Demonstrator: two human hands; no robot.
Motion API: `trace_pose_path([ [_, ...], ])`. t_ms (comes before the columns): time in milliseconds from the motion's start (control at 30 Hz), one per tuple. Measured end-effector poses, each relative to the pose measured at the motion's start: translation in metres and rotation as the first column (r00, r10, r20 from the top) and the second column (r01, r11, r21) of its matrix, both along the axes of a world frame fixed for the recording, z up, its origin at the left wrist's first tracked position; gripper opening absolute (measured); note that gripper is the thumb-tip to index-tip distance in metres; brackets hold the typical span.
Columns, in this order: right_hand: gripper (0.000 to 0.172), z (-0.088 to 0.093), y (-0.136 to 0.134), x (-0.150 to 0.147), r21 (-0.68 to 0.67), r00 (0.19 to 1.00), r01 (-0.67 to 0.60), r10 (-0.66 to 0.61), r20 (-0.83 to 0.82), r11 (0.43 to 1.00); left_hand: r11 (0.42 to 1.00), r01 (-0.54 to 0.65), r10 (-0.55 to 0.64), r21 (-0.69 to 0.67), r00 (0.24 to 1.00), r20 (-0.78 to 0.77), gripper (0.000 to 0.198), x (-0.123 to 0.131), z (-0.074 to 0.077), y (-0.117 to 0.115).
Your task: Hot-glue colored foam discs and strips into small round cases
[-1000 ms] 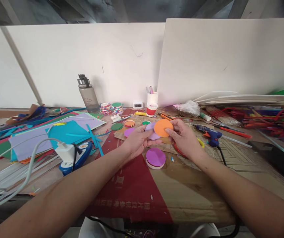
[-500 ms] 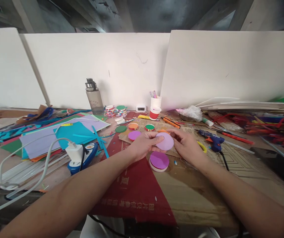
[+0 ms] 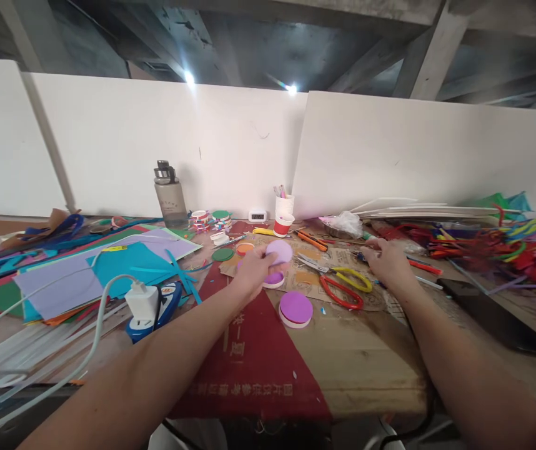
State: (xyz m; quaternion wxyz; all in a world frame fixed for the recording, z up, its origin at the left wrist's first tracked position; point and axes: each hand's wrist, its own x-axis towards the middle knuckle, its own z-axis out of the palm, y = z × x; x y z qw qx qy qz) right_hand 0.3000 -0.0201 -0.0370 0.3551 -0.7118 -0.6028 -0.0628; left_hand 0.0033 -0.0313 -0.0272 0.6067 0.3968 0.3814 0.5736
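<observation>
My left hand [image 3: 253, 270] pinches a lilac foam disc [image 3: 279, 251] by its edge and holds it just above a purple-topped white ring [image 3: 275, 279]. My right hand [image 3: 387, 260] rests farther right on the table. Its fingers curl down over a mostly hidden blue glue gun [image 3: 358, 255], of which only the tip pokes out. Between my hands lie yellow-handled scissors [image 3: 351, 279] and red-handled scissors [image 3: 339, 294]. A second purple-topped ring [image 3: 295, 309] sits nearer to me on the cardboard.
Coloured paper sheets [image 3: 109, 265] and a white charger [image 3: 142, 301] with cables fill the left. A water bottle [image 3: 169, 197], stacked cups [image 3: 285, 215], and green [image 3: 222, 254] and orange [image 3: 244, 248] discs stand at the back. Pipe cleaners [image 3: 506, 244] and a black slab [image 3: 497, 312] lie on the right.
My right hand let go of the discs and moved right onto the glue gun. The orange disc is gone from my hands. My left hand carried the lilac disc away from me, over the ring.
</observation>
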Motion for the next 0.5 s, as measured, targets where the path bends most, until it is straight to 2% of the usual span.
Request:
trace_pose_path([
  [100,0.042,-0.008,-0.003,0.016,-0.137,0.975,0.177,-0.154,0.16,0.975,0.97,-0.221,0.205,0.101,0.968,0.146,0.013,-0.014,0.012,0.009],
  [167,0.049,-0.011,-0.006,0.021,-0.215,0.955,0.248,-0.202,0.217,0.945,0.947,-0.299,0.27,0.118,0.94,0.21,0.012,-0.022,0.018,0.014],
  [267,0.059,-0.012,-0.008,0.021,-0.326,0.953,0.297,-0.259,0.156,0.898,0.939,-0.328,0.297,0.1,0.925,0.237,0.012,-0.026,0.019,0.015],
  [333,0.057,-0.013,-0.006,0.02,-0.375,0.957,0.288,-0.274,0.091,0.881,0.946,-0.314,0.289,0.083,0.93,0.226,0.012,-0.025,0.018,0.013],
  [500,0.027,-0.009,0.004,0.024,-0.409,0.963,0.218,-0.264,-0.057,0.886,0.961,-0.269,0.251,0.066,0.947,0.2,0.013,-0.022,0.017,0.012],
])
